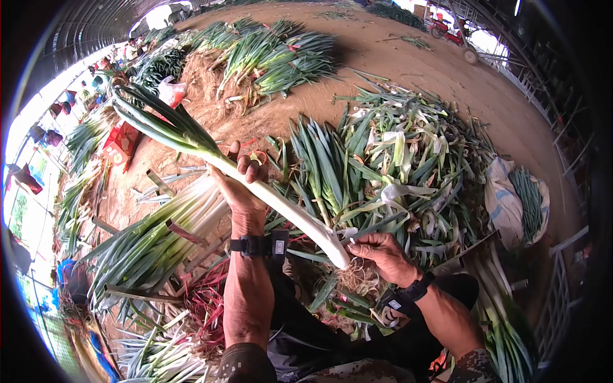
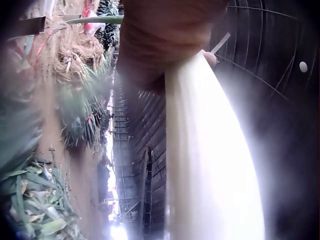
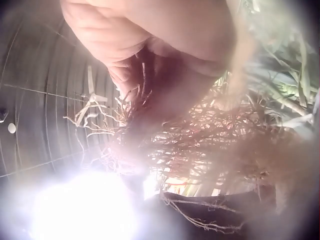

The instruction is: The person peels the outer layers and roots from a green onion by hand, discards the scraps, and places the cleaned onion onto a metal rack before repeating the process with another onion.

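Observation:
In the head view a long leek (image 1: 287, 207) lies diagonally, green leaves at upper left, white root end at lower right. The left hand (image 1: 241, 185) grips it around the upper shank; the left wrist view shows that hand (image 2: 167, 40) above the bright white stalk (image 2: 205, 150). At the root end, the right hand (image 1: 382, 254) pinches a thin strip of leaf beside the stalk. Roots (image 1: 357, 276) hang just below its fingers. In the right wrist view the hand (image 3: 160, 45) is over tangled roots (image 3: 200, 140), its fingertips hidden.
A heap of leaf trimmings (image 1: 415, 159) lies beyond the right hand. Trimmed leeks (image 1: 153, 236) rest on a frame at left, above red ties (image 1: 207, 300). Leek bundles (image 1: 281, 57) lie on the ground farther off. A white sack (image 1: 501, 203) stands at right.

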Tool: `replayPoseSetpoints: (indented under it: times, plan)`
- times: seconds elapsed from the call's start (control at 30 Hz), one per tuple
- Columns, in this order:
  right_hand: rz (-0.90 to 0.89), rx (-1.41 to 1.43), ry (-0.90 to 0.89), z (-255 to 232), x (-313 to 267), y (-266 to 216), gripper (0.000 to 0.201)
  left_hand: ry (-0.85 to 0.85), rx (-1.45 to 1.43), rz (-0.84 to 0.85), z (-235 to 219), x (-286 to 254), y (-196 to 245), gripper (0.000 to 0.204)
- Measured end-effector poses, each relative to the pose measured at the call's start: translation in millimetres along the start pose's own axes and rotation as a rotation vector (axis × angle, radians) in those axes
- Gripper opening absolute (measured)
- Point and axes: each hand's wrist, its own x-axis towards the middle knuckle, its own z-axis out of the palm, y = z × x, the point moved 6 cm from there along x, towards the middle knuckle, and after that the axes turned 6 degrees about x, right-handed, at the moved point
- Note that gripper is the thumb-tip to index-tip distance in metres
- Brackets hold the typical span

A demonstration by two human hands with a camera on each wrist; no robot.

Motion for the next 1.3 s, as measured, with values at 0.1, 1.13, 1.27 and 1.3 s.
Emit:
replayPoseSetpoints:
  times: [0.1, 1.13, 1.27, 1.3]
  plan:
    - [0.022, 0.021, -0.021, 1.0, -0.8, -0.1, 0.023, 0.027, 0.001, -0.003, 0.5, -1.1, 1.0, 0.062]
    - [-0.052, -0.813, -0.021, 10.1, 10.7, -7.3, 0.019, -0.12, 0.111, -0.115, 24.0, -7.6, -25.8, 0.069]
    - [-0.098, -0.666, 0.011, 15.9, 6.0, -15.3, 0.025, -0.066, 0.164, -0.107, 25.1, -9.2, -27.1, 0.069]
    - [-0.123, -0.738, 0.021, 19.1, 6.0, -17.7, 0.026, -0.062, 0.17, -0.106, 25.4, -10.3, -28.9, 0.069]
